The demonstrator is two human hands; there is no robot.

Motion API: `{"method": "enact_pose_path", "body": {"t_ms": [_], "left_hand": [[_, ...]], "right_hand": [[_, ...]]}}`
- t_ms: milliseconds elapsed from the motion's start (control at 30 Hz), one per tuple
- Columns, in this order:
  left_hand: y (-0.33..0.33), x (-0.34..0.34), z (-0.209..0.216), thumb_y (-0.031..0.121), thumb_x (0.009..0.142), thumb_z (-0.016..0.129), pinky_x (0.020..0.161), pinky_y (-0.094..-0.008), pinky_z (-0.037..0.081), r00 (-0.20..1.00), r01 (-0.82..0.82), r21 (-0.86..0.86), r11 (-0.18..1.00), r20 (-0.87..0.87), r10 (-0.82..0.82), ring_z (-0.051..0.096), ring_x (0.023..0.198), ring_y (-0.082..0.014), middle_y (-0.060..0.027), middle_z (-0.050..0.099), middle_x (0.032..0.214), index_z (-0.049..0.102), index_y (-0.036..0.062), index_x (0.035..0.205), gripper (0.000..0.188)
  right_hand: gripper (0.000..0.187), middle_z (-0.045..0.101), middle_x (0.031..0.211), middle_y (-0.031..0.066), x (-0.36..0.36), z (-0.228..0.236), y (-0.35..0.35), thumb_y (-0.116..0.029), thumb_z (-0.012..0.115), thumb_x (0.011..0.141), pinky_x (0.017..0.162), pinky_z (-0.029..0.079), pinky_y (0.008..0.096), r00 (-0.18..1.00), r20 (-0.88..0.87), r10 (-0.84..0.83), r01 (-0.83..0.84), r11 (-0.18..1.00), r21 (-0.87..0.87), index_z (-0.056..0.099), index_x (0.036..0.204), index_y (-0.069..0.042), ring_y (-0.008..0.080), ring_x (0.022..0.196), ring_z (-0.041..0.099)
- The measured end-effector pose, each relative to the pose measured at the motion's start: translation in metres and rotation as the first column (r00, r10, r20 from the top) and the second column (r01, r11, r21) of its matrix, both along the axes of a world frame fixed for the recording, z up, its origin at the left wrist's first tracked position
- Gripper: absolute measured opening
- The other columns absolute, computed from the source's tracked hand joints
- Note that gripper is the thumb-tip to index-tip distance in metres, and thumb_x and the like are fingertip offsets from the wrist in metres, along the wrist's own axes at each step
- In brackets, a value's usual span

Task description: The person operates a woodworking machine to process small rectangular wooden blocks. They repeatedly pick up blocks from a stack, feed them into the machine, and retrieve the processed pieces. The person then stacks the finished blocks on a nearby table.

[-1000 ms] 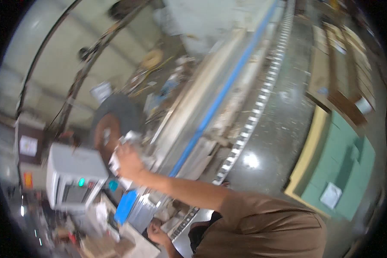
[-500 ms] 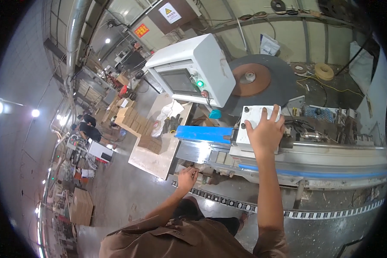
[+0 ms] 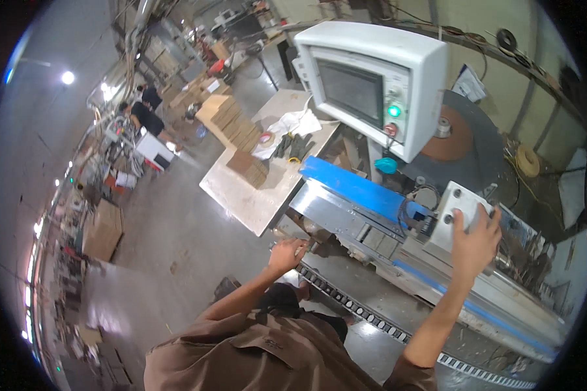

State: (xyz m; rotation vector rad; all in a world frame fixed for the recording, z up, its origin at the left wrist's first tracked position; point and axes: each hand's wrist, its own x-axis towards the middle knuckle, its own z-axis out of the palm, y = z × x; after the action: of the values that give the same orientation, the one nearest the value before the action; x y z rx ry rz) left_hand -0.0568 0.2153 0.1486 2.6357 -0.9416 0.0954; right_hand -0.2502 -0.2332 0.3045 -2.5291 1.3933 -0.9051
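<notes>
Boxy white block point(image 3: 443, 232), dark knobs point(image 3: 449, 219) on top, sits directly under right grip point(image 3: 477, 236), fingers spread across it. That grip hides part of its top. Left grip point(image 3: 287, 255), well apart, looks curled; can't tell whether it's pinching anything.

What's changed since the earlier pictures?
The view has swung, so the console and blue cover appear farther right than before. I see nothing taken or let go: the right hand stays on the white box, the left hand low beside the metal bed.
</notes>
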Motion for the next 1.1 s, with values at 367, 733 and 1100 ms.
{"method": "enact_pose_path", "body": {"t_ms": [367, 733, 1100], "left_hand": [[0.136, 0.168, -0.043, 0.047, 0.098, 0.07, 0.092, -0.0449, 0.058, 0.849, -0.436, -0.15, 0.887, -0.396, 0.35, 0.075, 0.103, -0.0355, -0.0167, 0.078, 0.114, 0.079, 0.0081, 0.116, 0.043], [0.33, 0.428, -0.157, 0.077, 0.106, 0.03, 0.123, -0.0434, 0.035, 0.545, -0.794, -0.486, 0.365, -0.835, 0.074, 0.051, 0.143, -0.0318, -0.0149, 0.058, 0.155, 0.051, -0.0029, 0.155, 0.096], [0.282, 0.586, -0.131, 0.077, 0.104, 0.039, 0.128, -0.0412, 0.025, 0.291, -0.827, -0.48, 0.291, -0.81, -0.509, 0.04, 0.154, -0.0279, -0.0117, 0.045, 0.168, 0.047, 0.0049, 0.161, 0.092]], "right_hand": [[0.054, 0.051, 0.162, 0.012, 0.006, -0.021, -0.012, -0.049, 0.06, 0.108, 0.115, 0.045, 0.0485, 0.988, 0.153, -0.025, 0.052, 0.984, -0.173, 0.066, 0.142, -0.008, 0.0347, 0.144, 0.052], [0.073, 0.053, 0.153, 0.0192, 0.23, -0.106, 0.298, -0.055, 0.056, 0.107, 0.116, 0.045, 0.0486, 0.694, 0.567, 0.444, -0.703, 0.587, 0.402, 0.049, 0.153, 0.002, 0.0315, 0.139, 0.055], [0.078, 0.028, 0.174, 0.0168, 0.478, -0.257, 0.472, -0.054, 0.041, 0.113, 0.13, 0.025, 0.0492, 0.777, 0.626, 0.065, -0.588, -0.28, 0.759, 0.025, 0.168, -0.002, 0.033, 0.159, 0.03]]}}
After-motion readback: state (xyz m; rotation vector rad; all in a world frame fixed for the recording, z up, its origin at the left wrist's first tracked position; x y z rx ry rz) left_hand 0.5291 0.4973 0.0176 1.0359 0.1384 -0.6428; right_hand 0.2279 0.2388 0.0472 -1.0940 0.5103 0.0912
